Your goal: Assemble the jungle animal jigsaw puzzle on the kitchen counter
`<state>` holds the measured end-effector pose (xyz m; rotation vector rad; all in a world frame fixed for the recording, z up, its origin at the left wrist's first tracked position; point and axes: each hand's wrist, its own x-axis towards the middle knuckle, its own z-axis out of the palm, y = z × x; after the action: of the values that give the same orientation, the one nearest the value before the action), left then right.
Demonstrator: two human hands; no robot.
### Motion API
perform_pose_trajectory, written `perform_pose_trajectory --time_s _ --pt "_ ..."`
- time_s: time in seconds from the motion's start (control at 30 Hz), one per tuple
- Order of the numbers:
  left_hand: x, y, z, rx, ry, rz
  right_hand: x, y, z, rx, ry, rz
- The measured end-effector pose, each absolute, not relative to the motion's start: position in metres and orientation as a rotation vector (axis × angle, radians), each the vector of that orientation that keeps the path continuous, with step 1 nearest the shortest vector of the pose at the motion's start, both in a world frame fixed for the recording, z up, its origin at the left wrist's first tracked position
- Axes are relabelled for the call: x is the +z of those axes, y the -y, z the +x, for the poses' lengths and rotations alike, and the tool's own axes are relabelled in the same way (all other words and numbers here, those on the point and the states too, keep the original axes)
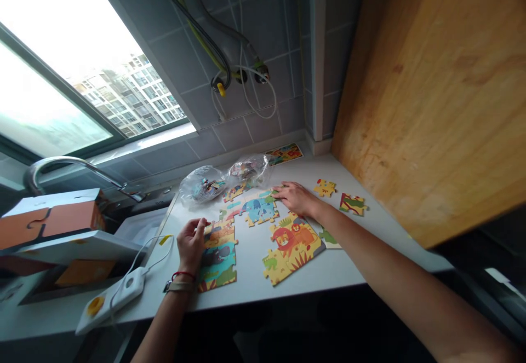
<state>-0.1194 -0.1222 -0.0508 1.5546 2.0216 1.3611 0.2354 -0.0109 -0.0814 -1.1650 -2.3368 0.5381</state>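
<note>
My left hand [191, 245], its fingers curled in with thumb and index finger close together, rests at the left edge of a joined jigsaw section with a hippo [219, 256]. Whatever it may pinch is hidden. Stretched out flat, the fingers of my right hand [293, 197] touch the upper right edge of the blue elephant section [259, 209]. That section links through pink pieces to the hippo section. Below my right hand lies a separate joined lion section [293, 242]. A green puzzle piece [327, 238] is partly covered by my right forearm.
Loose puzzle pieces, one yellow [324, 188] and one green-and-red [353, 204], lie at right. Behind are two plastic bags of pieces [203, 185] [249, 168] and a picture card [284, 155]. A power strip [113, 300], boxes [53, 215] and faucet [82, 160] stand left; a wooden panel [435, 89] stands right.
</note>
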Motion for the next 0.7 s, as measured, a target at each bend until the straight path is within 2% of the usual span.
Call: perform_pose_trajectory --time_s 0.47,0.7 --pt "-0.065 0.115 -0.131 1.449 -2.017 1.415 -0.075 0.022 0.227 0.486 2.325 -1.163" --pt "-0.062 0.117 -0.128 1.447 -2.018 1.388 -0.048 0.016 0.244 0.409 2.079 -1.284"
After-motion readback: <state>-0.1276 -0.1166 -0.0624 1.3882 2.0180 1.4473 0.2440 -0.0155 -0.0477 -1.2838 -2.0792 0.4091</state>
